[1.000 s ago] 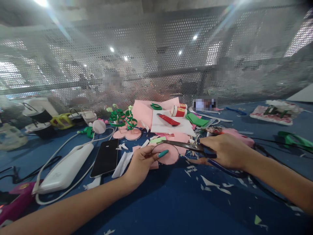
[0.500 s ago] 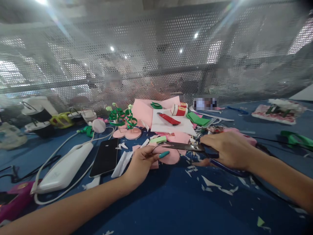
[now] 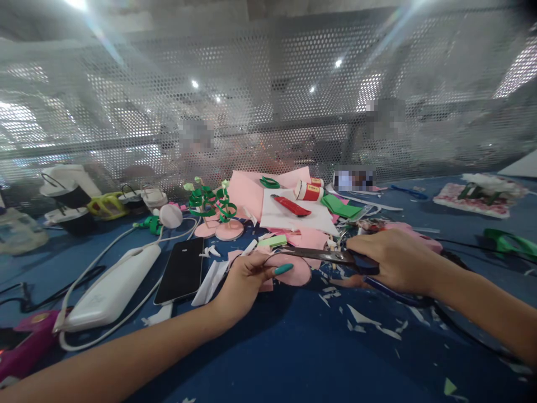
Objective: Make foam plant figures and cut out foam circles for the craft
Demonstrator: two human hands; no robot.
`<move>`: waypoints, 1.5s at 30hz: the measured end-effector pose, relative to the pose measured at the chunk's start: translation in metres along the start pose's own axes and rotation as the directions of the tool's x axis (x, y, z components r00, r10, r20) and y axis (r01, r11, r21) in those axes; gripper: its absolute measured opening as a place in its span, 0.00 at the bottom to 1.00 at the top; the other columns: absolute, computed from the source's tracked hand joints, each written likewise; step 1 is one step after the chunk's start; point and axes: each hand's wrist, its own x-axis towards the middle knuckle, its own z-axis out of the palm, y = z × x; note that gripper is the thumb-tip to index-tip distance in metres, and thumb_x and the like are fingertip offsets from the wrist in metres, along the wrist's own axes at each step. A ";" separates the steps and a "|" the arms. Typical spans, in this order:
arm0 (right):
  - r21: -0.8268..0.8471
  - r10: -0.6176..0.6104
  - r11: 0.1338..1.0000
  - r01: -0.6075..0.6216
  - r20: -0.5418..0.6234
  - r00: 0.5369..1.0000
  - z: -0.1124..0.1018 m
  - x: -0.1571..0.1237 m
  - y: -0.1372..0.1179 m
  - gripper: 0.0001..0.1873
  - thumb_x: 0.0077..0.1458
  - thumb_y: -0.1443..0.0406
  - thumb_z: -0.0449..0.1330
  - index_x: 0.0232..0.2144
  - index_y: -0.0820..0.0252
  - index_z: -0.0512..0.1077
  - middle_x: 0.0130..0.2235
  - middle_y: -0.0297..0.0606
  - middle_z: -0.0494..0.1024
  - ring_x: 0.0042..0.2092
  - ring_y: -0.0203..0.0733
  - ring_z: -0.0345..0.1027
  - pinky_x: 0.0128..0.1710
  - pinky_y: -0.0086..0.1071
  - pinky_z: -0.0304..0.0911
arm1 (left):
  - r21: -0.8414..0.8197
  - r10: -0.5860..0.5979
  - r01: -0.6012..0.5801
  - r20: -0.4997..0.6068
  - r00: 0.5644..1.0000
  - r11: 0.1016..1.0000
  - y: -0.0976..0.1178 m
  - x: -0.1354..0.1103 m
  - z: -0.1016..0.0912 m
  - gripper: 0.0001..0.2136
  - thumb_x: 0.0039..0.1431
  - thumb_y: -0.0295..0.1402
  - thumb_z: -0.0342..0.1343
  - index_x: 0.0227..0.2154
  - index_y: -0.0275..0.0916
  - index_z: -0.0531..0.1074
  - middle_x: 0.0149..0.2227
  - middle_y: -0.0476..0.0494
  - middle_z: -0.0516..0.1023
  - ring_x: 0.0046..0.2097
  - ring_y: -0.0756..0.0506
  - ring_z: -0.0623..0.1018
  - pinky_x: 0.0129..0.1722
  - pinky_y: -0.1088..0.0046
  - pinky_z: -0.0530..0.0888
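Between the thumb and fingers of my left hand (image 3: 245, 285) is a round pink paper disc (image 3: 296, 271), held low over the blue table. The thumb, with a teal nail, lies across the disc's face. My right hand (image 3: 394, 260) is closed round the dark blue handles of a pair of scissors (image 3: 323, 255). Their long metal blades point left and lie along the disc's upper edge; whether they are cutting into it I cannot tell. Pink paper scraps and a light green strip (image 3: 272, 242) lie just behind the blades.
A black phone (image 3: 182, 271) and a white power bank (image 3: 115, 288) with cables lie at left. Green spiral paper plants on pink discs (image 3: 229, 230) stand behind. A red cutter (image 3: 291, 205) rests on white paper (image 3: 272, 218). Paper offcuts (image 3: 364, 319) litter the blue table.
The view has shifted very slightly. Both hands, the disc and the scissors keep nearly the same places, and the grip of each hand is unchanged.
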 end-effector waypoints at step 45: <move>0.157 0.040 0.985 -0.066 0.163 0.986 -0.003 0.000 -0.004 0.18 0.52 0.51 0.57 0.22 0.57 0.59 0.23 0.37 0.72 0.24 0.39 0.65 0.24 0.32 0.46 | 0.014 0.029 -0.029 0.024 0.999 0.999 -0.003 0.000 -0.001 0.08 0.47 0.37 0.62 0.30 0.42 0.81 0.36 0.45 0.77 0.35 0.49 0.73 0.28 0.80 0.70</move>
